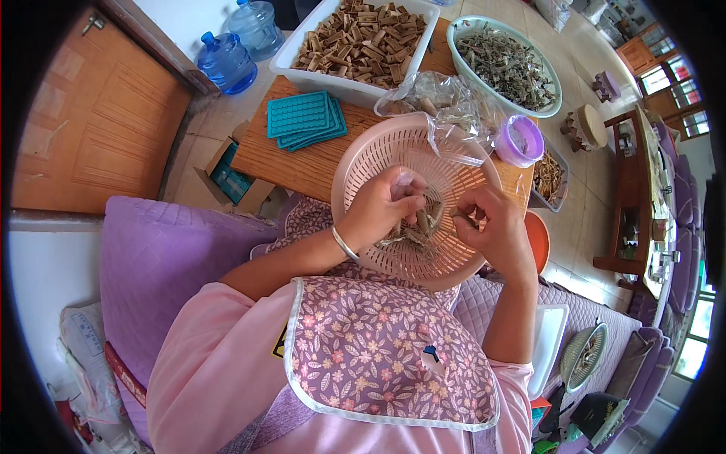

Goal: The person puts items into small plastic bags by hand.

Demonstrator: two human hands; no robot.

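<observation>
We are holding our left hand (389, 204) bent over the dried plant pieces (410, 240), which are lying in the pink colander (386, 144), near its middle and toward our side. Its thumb and fingers are curving inward, but we are unable to tell whether they are gripping a piece. Our right hand (488, 216) is pinching a small dark piece (474, 222) above the right inner wall. A narrow gap is separating the hands, and both wrists are crossing the rim.

The colander is overlapping the near edge of the table (257, 151). A clear bag (454, 106) is draping over its far rim, limiting room there. Teal trays (302, 117) are standing stacked by the left edge, with wood showing between them and the near left corner. A white bin (340, 89) is occupying the far left, a green basin (464, 62) the far right, and a purple tub (522, 157) is sitting at the right edge.
</observation>
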